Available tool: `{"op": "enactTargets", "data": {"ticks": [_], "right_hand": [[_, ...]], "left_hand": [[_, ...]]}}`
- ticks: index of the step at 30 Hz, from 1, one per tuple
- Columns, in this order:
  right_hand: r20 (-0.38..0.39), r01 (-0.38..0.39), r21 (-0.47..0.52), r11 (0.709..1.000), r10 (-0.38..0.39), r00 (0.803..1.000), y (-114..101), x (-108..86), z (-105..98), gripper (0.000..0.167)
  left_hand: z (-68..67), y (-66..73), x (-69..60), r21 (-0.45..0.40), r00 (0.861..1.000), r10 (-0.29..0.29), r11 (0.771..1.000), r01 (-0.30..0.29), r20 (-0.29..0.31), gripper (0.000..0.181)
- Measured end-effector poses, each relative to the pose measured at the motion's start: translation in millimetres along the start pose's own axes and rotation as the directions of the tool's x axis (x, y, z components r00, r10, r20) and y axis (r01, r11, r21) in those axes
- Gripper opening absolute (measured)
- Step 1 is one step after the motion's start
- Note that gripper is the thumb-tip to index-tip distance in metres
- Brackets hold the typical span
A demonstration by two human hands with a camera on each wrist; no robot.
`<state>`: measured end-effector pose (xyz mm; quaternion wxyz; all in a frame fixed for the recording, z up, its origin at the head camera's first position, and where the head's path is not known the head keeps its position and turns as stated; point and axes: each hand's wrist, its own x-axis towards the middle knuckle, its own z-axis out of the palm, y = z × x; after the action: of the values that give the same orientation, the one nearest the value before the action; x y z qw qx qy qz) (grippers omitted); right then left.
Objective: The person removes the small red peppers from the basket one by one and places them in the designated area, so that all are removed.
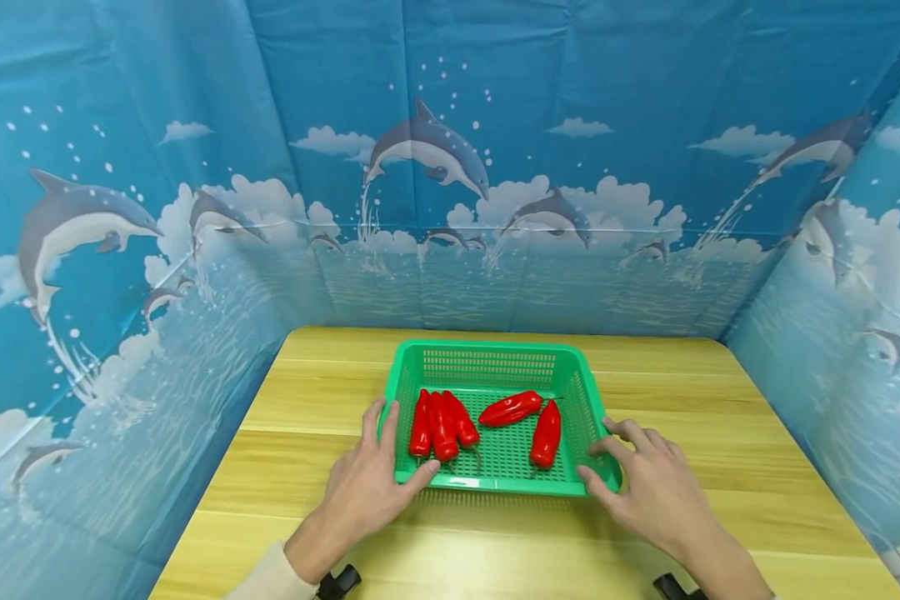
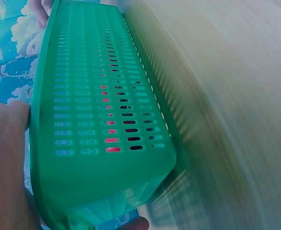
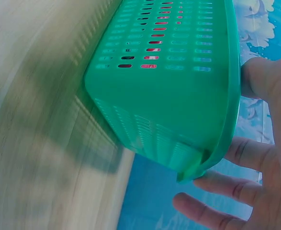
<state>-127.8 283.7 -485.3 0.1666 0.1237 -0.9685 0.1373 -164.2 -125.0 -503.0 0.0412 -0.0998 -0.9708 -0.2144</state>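
Observation:
A green plastic basket (image 1: 487, 344) with slotted walls sits on the wooden table. Three red peppers (image 1: 442, 429) lie side by side in its left half. To the right are two more, one slanted pepper (image 1: 512, 409) and one pointing toward the front (image 1: 546, 437). My left hand (image 1: 367, 479) holds the front left corner, thumb on the front rim and fingers along the left side. At the front right corner, my right hand (image 1: 656, 483) holds the rim with its thumb and index finger. Its other fingers are spread in the right wrist view, beside the basket wall (image 3: 164, 100).
The light wooden table (image 1: 330, 358) extends around the basket on all sides. Blue curtains (image 1: 495, 50) printed with dolphins and clouds stand behind it and on the left and right. Black wrist mounts (image 1: 337, 582) show below the hands.

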Motion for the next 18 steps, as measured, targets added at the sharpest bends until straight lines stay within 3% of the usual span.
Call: {"op": "enactTargets", "data": {"ticks": [8, 18], "right_hand": [[-0.009, 0.006, -0.002, 1.000, -0.006, 1.000, 3, -2.6, -1, 0.025], [0.006, 0.018, 0.002, 1.000, -0.018, 1.000, 2, -0.3, -4, 0.029]], "left_hand": [[0.0, 3.2, -3.2, -0.020, 1.000, -0.007, 1.000, 0.007, -0.002, 0.116], [-0.5, 2.5, 8.6, -0.028, 1.000, 0.014, 0.999, -0.014, -0.020, 0.116]]}}
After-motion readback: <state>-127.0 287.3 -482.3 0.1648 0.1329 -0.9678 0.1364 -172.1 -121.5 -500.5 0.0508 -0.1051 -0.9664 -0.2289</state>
